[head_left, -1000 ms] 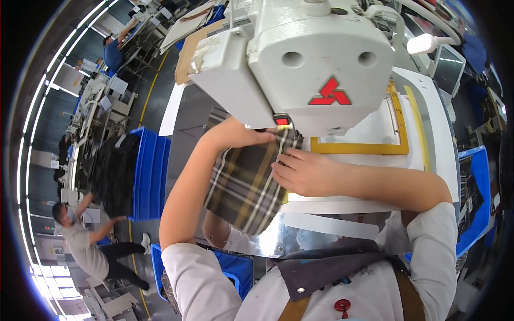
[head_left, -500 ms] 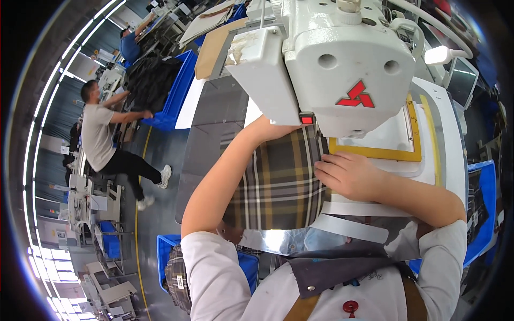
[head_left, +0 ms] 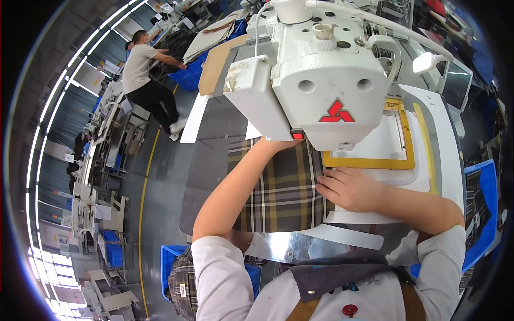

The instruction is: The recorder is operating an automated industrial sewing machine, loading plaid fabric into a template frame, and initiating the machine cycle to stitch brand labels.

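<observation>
A dark plaid cloth (head_left: 284, 187) with yellow and white stripes lies under the white sewing machine (head_left: 329, 75), draped toward the near edge of the work surface. My left hand (head_left: 272, 145) reaches across the cloth to the machine head; its fingers are hidden behind the machine's white side box. On the cloth's right edge rests my right hand (head_left: 350, 190), fingers stretched out and lying on the fabric beside the needle area. The needle itself is hidden by the machine head. Right of it sits a yellow frame (head_left: 375, 162) on a white sheet.
A blue bin (head_left: 170, 262) with plaid pieces stands below my left arm, and another blue bin (head_left: 484, 214) is at the right. Off to the left, a person (head_left: 147, 75) handles a blue crate (head_left: 188, 77) in the aisle. A lamp (head_left: 425, 63) hangs at upper right.
My view has shifted slightly. Both hands stay at nearly the same places on the cloth. The person at left has moved farther up the aisle with the blue crate.
</observation>
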Motion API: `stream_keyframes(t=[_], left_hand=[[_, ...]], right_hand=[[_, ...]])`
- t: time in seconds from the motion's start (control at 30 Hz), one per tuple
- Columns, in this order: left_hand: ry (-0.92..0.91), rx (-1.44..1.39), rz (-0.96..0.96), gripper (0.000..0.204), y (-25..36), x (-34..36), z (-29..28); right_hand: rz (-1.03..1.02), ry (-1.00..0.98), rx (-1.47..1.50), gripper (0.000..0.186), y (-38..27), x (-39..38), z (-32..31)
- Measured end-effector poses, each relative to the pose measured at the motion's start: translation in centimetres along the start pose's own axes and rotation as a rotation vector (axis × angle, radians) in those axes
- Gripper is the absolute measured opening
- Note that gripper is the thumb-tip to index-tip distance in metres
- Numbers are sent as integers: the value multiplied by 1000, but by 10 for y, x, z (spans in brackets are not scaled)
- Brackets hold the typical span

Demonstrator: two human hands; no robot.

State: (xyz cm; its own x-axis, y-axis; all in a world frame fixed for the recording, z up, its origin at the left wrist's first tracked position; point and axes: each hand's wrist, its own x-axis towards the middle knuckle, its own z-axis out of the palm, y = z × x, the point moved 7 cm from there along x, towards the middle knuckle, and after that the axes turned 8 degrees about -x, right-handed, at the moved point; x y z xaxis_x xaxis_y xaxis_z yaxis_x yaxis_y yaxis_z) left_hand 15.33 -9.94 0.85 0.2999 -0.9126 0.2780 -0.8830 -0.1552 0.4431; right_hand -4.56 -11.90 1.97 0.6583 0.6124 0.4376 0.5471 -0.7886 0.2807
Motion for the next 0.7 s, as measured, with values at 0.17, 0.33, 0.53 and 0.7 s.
stream_keyframes(t=[0.17, 0.33, 0.53, 0.7], left_hand=[[-12, 213, 30, 54, 2, 4, 3], [143, 21, 113, 57, 20, -1, -22], [-341, -203, -432, 51, -13, -47, -47], [176, -214, -86, 43, -49, -32, -26]], right_hand=[[50, -19, 0, 27, 3, 0, 1], [43, -34, -37, 28, 1, -6, -5], [171, -100, -63, 26, 18, -66, -25], [327, -95, -137, 25, 36, -87, -51]])
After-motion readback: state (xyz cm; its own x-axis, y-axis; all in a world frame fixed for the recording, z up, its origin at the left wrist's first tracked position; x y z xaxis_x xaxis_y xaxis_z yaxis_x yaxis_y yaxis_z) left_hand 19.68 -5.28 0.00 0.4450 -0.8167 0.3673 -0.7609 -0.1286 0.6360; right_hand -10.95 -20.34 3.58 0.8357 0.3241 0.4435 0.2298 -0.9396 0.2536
